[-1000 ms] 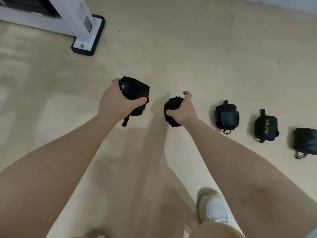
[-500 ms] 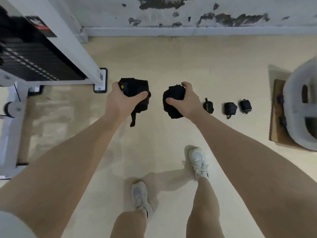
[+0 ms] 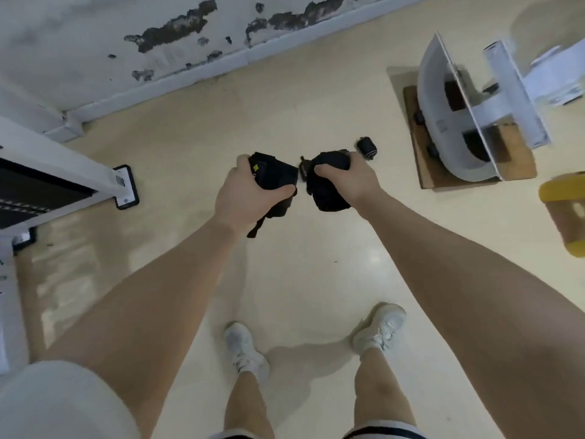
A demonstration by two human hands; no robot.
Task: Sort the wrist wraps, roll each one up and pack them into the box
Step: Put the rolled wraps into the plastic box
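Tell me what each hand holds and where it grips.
Left hand grips a rolled black wrist wrap around its body, strap dangling. Right hand grips another rolled wrap around its body.

The pale beige floor [image 3: 190, 128] carries one rolled black wrist wrap [image 3: 367, 147]. Just to the wrap's right lies a wooden board [image 3: 519, 160] bearing a white machine base. Far to the wrap's left sits a white frame foot [image 3: 126, 188] with black edging. Nearer than the wrap, two white shoes [image 3: 243, 350] stand.
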